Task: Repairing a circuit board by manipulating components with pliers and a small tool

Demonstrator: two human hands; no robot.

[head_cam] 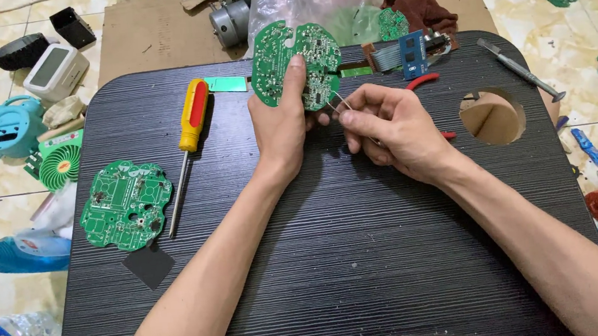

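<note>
Circuit board held up over the black tabletop (366,256).
Left hand (281,122) grips a green circuit board (280,53); right hand (390,126) pinches thin metal tweezers (341,101) against it.

Both forearms bare to the elbows, no sleeves, left hand (281,122) and right hand (390,126) ungloved, without rings.

Black tray table (351,258): near half bare, open passage. Left side obstructed by green circuit board (125,204) and yellow screwdriver (189,131). Far edge crowded: ribbon-cable module (405,53), grey tool (519,68). Round cutout (493,116) at right.
</note>
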